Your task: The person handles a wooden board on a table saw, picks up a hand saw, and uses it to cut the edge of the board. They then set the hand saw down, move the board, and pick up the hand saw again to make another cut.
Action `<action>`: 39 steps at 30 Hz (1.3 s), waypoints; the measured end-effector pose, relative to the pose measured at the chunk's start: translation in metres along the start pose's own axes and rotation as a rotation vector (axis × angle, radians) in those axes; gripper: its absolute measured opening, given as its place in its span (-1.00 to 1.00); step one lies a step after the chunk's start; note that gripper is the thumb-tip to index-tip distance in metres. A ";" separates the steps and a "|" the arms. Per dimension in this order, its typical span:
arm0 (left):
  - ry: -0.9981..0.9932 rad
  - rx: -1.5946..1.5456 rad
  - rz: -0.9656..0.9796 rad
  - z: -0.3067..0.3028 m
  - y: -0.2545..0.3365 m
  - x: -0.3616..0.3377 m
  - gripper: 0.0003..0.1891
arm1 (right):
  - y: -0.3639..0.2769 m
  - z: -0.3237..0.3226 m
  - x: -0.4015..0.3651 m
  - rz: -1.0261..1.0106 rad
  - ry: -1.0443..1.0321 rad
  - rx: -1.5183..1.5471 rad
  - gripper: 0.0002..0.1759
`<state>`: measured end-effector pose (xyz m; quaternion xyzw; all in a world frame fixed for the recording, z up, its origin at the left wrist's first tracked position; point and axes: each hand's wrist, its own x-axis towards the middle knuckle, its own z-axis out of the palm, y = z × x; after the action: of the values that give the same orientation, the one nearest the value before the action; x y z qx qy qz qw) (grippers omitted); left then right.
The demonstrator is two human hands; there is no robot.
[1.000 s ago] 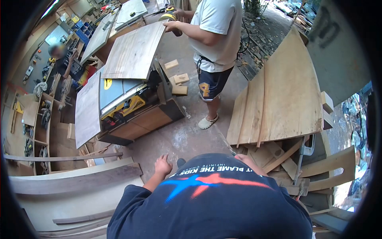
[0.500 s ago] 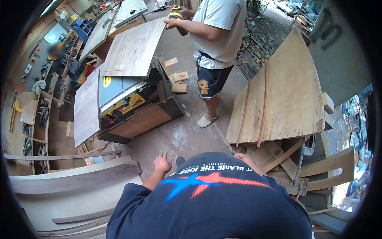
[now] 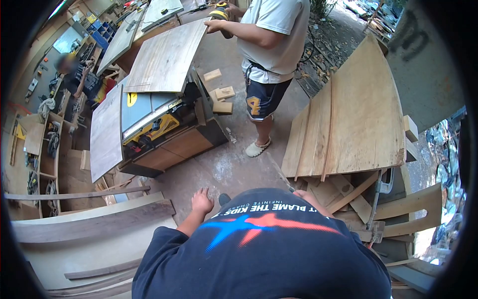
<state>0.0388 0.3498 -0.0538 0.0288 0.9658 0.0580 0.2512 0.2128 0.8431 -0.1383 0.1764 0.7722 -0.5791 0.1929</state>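
Two hands frame the wearer's dark shirt point(image 3: 264, 249). The left hand point(image 3: 201, 201) hangs over the concrete floor point(image 3: 229, 169), its fingers point(image 3: 198, 192) loosely apart and holding nothing. The right hand point(image 3: 304, 196) is mostly hidden by the shirt, so we cannot tell how its fingers are set.

A thin wooden strip point(image 3: 279, 173) runs from the floor side up to that hand. Its near end meets the knuckles, and it lies well apart from the left hand. We judge the strip light, whippy and easy to snap or splinter. It is best gripped some way in from the end, with the other hand steadying the far part.

Just beside the strip, a large plywood sheet point(image 3: 348, 114) leans on a heap of offcuts. Long planks point(image 3: 94, 224) lie to our left.

Farther off, a co-worker point(image 3: 274, 40) holds a yellow tool point(image 3: 219, 12) at the edge of a panel point(image 3: 167, 57), which rests on a table saw point(image 3: 149, 127).
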 end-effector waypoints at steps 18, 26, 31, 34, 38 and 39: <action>-0.025 0.008 -0.015 0.001 0.002 0.000 -0.27 | 0.062 0.011 0.030 -0.022 0.044 0.144 -0.74; 0.016 -0.027 -0.006 0.004 -0.006 -0.003 -0.27 | 0.081 0.005 0.034 -0.001 -0.106 0.005 -0.56; 0.037 -0.066 0.064 0.020 -0.021 0.017 -0.27 | -0.072 -0.007 -0.039 -0.098 0.143 -0.282 -0.57; 0.073 -0.066 0.065 0.050 -0.042 0.032 -0.29 | -0.115 -0.011 -0.074 -0.160 0.388 -0.175 -0.51; 0.051 -0.080 0.033 0.058 -0.044 0.049 -0.29 | -0.132 -0.012 -0.080 0.002 0.429 -0.163 -0.58; 0.046 -0.074 0.036 0.056 -0.043 0.052 -0.30 | -0.134 -0.012 -0.083 0.051 0.415 -0.150 -0.59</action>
<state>0.0202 0.3173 -0.1330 0.0356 0.9677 0.0991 0.2289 0.2169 0.8144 0.0168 0.2963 0.8315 -0.4664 0.0569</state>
